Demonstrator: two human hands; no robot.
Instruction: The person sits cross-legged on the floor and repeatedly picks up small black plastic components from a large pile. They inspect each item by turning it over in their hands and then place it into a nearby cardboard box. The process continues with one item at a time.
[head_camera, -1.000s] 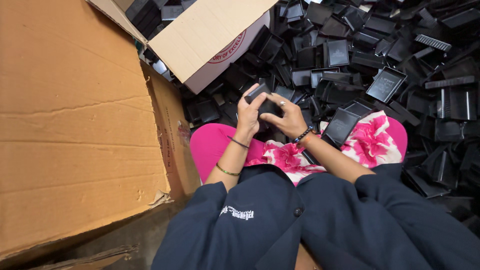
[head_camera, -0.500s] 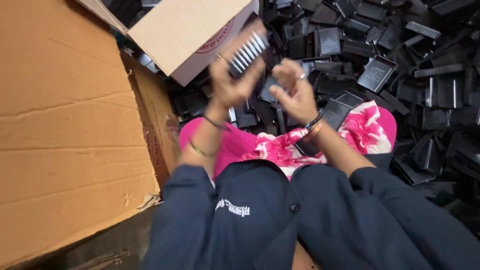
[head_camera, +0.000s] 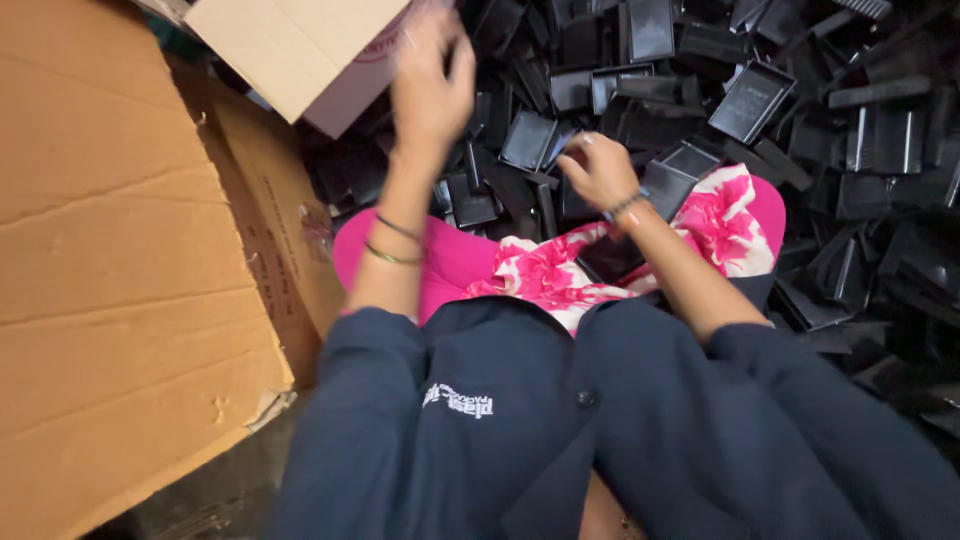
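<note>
The left hand (head_camera: 432, 75) is raised and blurred beside the flap of the small brown cardboard box (head_camera: 300, 50), fingers loosely spread, and I cannot tell whether it holds anything. The right hand (head_camera: 598, 172) hangs low with fingers curled, touching the edge of the heap of black plastic tray-shaped parts (head_camera: 750, 100) just above the pink flowered cloth (head_camera: 545, 275) on the lap. A large flattened brown cardboard sheet (head_camera: 120, 300) lies to the left.

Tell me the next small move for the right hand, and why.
Probably close the right hand on one of the black plastic trays beside it: its fingers look empty and hover over the pile, while the left hand is raised by the cardboard box.
</note>
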